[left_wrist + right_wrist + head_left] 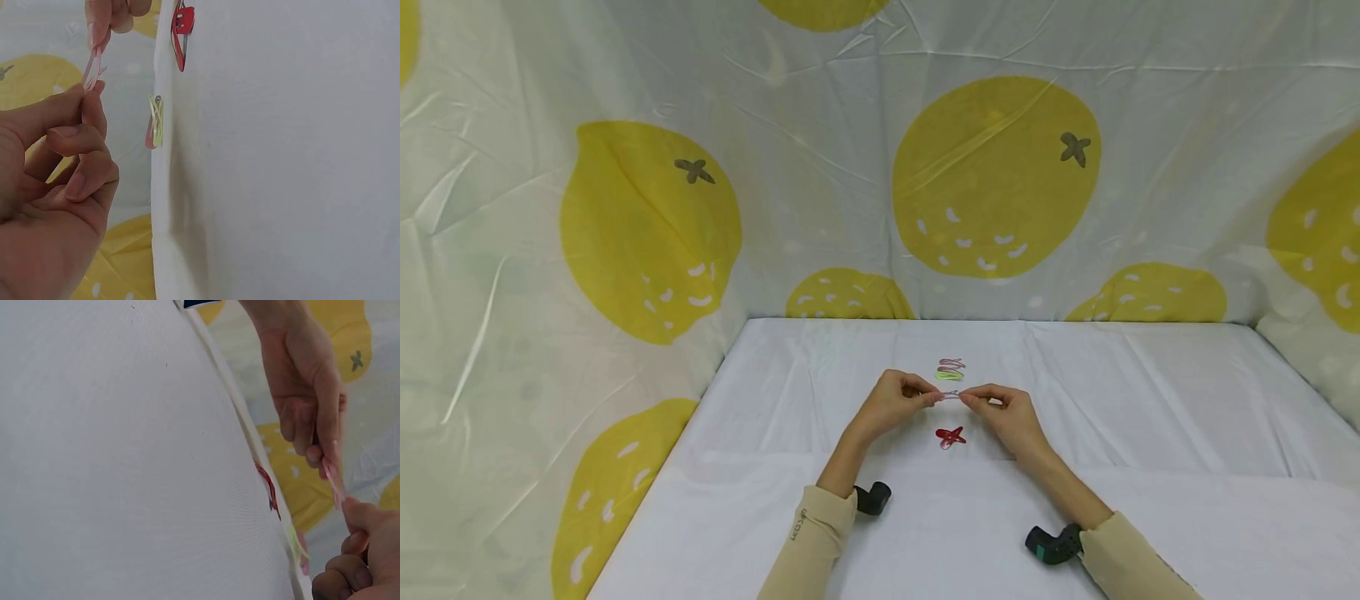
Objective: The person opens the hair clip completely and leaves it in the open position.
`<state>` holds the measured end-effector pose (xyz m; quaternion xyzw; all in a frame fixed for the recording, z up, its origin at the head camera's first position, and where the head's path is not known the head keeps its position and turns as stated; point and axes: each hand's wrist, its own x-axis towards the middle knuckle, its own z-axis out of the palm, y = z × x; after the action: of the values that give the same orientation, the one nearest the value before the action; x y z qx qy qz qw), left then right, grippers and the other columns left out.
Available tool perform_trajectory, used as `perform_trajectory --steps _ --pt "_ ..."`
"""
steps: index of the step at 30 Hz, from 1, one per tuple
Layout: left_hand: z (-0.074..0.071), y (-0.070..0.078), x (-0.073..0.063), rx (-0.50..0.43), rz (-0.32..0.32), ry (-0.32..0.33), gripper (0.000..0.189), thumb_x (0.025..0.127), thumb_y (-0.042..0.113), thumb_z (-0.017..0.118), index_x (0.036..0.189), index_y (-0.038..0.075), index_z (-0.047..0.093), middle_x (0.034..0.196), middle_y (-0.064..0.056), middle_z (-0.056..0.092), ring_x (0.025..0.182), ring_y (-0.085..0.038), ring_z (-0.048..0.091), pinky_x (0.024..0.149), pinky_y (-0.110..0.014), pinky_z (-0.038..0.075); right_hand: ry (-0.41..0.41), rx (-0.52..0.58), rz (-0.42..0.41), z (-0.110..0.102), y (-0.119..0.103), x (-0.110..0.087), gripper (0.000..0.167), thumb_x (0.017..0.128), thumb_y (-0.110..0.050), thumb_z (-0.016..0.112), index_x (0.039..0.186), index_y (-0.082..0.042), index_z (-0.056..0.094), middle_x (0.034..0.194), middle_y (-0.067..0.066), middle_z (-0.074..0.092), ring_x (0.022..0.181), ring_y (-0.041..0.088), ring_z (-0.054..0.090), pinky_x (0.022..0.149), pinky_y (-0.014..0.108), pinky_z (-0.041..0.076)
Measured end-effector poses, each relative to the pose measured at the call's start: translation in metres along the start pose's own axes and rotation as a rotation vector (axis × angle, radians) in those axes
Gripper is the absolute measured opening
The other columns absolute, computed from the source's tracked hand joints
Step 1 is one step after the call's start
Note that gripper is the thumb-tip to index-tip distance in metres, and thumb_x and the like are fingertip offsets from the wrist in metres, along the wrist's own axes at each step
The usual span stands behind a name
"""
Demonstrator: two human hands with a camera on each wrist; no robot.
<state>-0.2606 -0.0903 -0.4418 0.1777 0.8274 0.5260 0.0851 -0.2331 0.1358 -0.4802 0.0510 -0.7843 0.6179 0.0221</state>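
Note:
A small pink snap hair clip (pixel 95 70) is held up between the two hands, above the white table. My left hand (pixel 891 404) pinches one end between thumb and index finger. My right hand (pixel 1009 417) pinches the opposite end with its fingertips. In the left wrist view, a thin strip of the clip stands off from its frame. Nearer to me lie red hair clips (pixel 951 437), overlapping in a cross. Behind the hands, a yellow-green hair clip (pixel 950 376) lies in front of pink hair clips (pixel 951 364).
A white cloth covers the table (pixel 1157 400), with creases running across it. Behind and to the left hangs a pale curtain (pixel 820 167) printed with yellow lemons. Each wrist wears a black camera mount, seen at the left wrist (pixel 874 498) and the right wrist (pixel 1054 545).

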Motion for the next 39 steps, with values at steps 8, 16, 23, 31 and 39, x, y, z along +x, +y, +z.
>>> perform_trajectory --steps 8,16,23,31,39 --pt "0.001 0.001 -0.002 0.073 0.028 -0.003 0.013 0.092 0.014 0.079 0.097 0.002 0.082 0.086 -0.009 0.075 0.068 -0.009 0.05 0.059 -0.019 0.039 0.029 -0.103 -0.177 0.001 0.003 -0.001 0.01 0.092 -0.019 0.08 0.095 -0.009 0.08 0.075 0.006 0.065 0.058 0.002 0.039 0.055 0.018 0.035" --pt "0.002 0.003 -0.001 0.107 0.029 0.061 0.011 0.091 0.013 0.079 0.095 0.003 0.082 0.086 -0.01 0.076 0.07 -0.011 0.05 0.059 -0.019 0.039 0.045 -0.099 -0.162 0.001 0.0 0.0 0.011 0.096 -0.016 0.075 0.098 -0.007 0.081 0.084 0.012 0.073 0.071 0.001 0.056 0.064 0.014 0.046" --pt "0.003 0.002 0.0 0.092 0.009 0.107 0.01 0.091 0.011 0.079 0.095 0.002 0.082 0.089 -0.011 0.078 0.073 -0.011 0.053 0.061 -0.019 0.042 0.064 -0.097 -0.136 0.0 0.002 0.001 0.016 0.098 -0.019 0.073 0.102 -0.006 0.081 0.097 0.015 0.078 0.082 0.002 0.06 0.07 0.015 0.049" --pt "0.002 0.004 0.001 0.1 0.044 0.102 0.01 0.092 0.012 0.079 0.094 0.003 0.083 0.088 -0.011 0.077 0.072 -0.012 0.051 0.06 -0.019 0.04 0.061 -0.058 -0.185 0.004 -0.002 -0.002 0.013 0.089 -0.021 0.083 0.098 -0.011 0.083 0.078 0.006 0.065 0.069 0.005 0.048 0.058 0.019 0.039" --pt "0.004 0.006 0.004 0.114 0.068 0.122 0.006 0.088 0.009 0.081 0.09 0.003 0.083 0.084 -0.011 0.077 0.065 -0.01 0.05 0.056 -0.019 0.038 0.107 -0.09 -0.148 0.006 -0.008 0.0 0.008 0.086 -0.018 0.086 0.091 -0.012 0.083 0.068 0.003 0.054 0.059 0.006 0.042 0.051 0.019 0.031"
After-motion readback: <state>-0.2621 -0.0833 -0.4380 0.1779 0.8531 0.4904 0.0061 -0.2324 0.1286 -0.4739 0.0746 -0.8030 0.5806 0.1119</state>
